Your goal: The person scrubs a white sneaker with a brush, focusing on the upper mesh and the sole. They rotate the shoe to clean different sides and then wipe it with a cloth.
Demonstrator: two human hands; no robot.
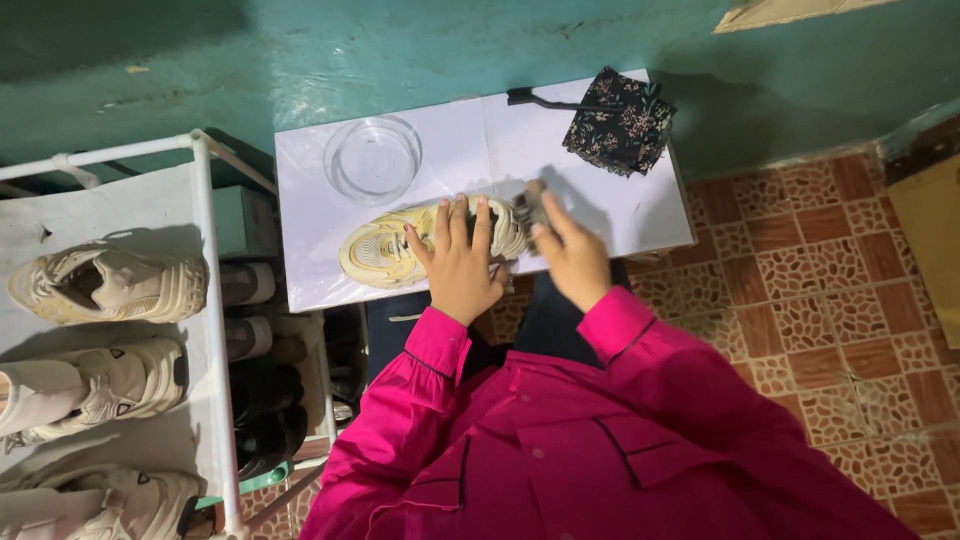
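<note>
At the left edge of the frame a white rack (210,300) holds three pale sneakers: one (105,283) on top, a second (95,385) at mid-height, a third (100,505) at the bottom left corner. Dark shoes (265,420) sit in shadow just right of the rack.

In the upper middle stands a white counter (620,215). A clear glass bowl (372,158) rests on its upper left part. Just below the bowl lies a cream shoe (385,248) on its side, toe toward the left, near the counter's front edge.

The left hand (460,265) lies flat over the shoe's heel end, fingers spread and pressing down on it. Just to its right, the right hand (570,255) is closed around a small dark brush (528,210) whose head touches the back of the shoe.

At the counter's upper right corner a dark flowered cloth (618,122) lies bunched, with a black-handled brush (535,98) poking out to its left. Both sleeves are bright pink (560,440). Patterned brown tiles (820,290) fill the right side.
</note>
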